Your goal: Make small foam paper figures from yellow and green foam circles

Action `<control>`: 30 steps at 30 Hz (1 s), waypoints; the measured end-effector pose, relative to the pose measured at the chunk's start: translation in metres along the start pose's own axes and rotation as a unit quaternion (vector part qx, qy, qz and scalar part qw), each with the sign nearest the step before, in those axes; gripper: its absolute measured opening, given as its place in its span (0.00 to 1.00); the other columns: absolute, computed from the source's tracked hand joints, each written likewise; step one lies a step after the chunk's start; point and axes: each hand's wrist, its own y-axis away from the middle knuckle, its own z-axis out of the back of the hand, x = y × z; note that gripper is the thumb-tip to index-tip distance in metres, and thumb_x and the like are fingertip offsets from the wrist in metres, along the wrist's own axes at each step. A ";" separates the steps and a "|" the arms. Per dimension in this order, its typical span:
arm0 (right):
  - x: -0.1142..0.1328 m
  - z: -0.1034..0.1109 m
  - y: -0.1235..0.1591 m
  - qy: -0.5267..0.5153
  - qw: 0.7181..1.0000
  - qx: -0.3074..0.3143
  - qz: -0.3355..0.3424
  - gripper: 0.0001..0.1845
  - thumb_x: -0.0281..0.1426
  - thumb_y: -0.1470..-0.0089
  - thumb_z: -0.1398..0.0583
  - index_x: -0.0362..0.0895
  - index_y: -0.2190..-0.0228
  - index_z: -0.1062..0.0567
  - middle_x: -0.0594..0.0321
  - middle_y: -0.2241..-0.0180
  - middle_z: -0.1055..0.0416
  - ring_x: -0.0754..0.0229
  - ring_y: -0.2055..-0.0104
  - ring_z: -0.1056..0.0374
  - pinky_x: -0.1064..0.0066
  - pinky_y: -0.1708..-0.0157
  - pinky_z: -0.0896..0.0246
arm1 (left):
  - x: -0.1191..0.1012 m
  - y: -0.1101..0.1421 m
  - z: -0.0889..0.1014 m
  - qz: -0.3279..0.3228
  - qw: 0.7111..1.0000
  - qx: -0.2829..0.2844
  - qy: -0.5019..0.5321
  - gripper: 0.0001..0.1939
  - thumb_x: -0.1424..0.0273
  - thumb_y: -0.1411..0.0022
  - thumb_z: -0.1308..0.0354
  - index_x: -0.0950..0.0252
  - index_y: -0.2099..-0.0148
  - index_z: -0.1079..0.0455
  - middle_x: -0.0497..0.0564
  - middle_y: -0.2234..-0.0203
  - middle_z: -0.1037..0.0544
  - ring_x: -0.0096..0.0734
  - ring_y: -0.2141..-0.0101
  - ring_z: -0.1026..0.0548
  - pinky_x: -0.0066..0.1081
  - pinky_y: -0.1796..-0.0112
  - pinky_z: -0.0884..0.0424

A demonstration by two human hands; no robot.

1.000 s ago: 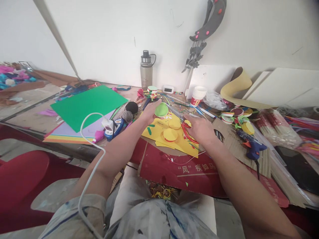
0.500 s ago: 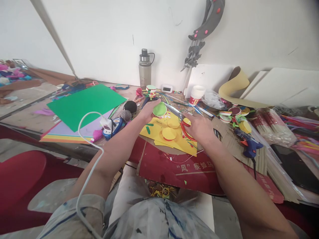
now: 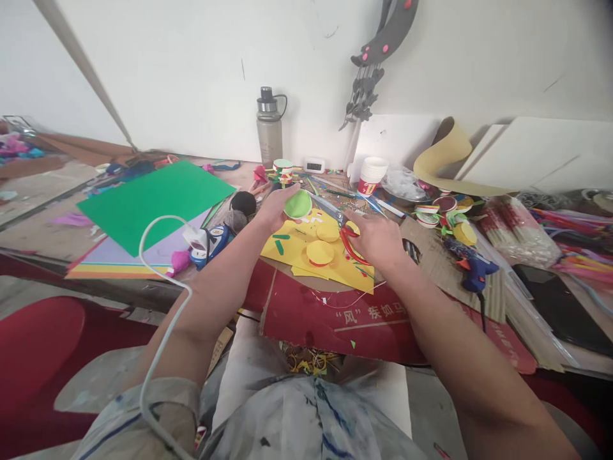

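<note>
Head cam: view's swung a touch vs. a sec ago, so bottle point(image 3: 271, 131), yellow sheets point(image 3: 297, 251) etc. all sit a bit further left in frame; that's cam drift, nothing lying on the bench point(image 3: 57, 185) looks shifted. Real change is small: green-topped piece point(image 3: 297, 204) showed more pale rim along its near edge half a sec ago, now its green face is squarer to the lens. L hand point(image 3: 276, 208) has it, gripping its left side, over the far part of the sheets; AFAICT held up, not resting. R hand point(image 3: 380, 239) is closed on the red handles of the scissors point(image 3: 340, 218), blades aimed left at the piece's right edge, same as both earlier frames. Whether blades gape or touch the rim: can't tell, too small. For the work: prob. same step, piece being angled at the scissors; no sign it's done, since neither of the hands has let go. Near yellow disc point(image 3: 320, 253) + green strips point(image 3: 279, 245) on the sheets: unmoved.
</note>
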 end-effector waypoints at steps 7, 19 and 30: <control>-0.004 -0.006 -0.002 -0.051 0.998 -0.020 0.016 0.28 0.32 0.34 0.40 0.45 0.35 0.22 0.46 0.52 0.17 0.40 0.49 0.23 0.59 0.54 0.32 | -0.001 -0.001 0.001 -0.011 1.000 0.001 -0.020 0.13 0.61 0.32 0.33 0.68 0.59 0.19 0.60 0.67 0.13 0.44 0.66 0.13 0.27 0.80 0.26; -0.006 -0.011 -0.002 -0.045 0.998 -0.040 0.018 0.26 0.30 0.35 0.37 0.46 0.37 0.21 0.46 0.53 0.17 0.40 0.48 0.25 0.59 0.54 0.33 | 0.001 0.000 0.002 -0.012 0.999 0.002 -0.042 0.14 0.58 0.36 0.29 0.66 0.64 0.20 0.58 0.69 0.16 0.47 0.67 0.14 0.30 0.82 0.26; -0.003 -0.007 0.000 -0.015 0.999 -0.028 0.006 0.26 0.31 0.31 0.40 0.50 0.35 0.22 0.48 0.53 0.16 0.43 0.50 0.22 0.63 0.61 0.36 | 0.002 0.001 0.001 -0.009 0.999 0.007 -0.042 0.15 0.59 0.34 0.30 0.67 0.65 0.21 0.57 0.71 0.18 0.37 0.75 0.19 0.28 0.82 0.29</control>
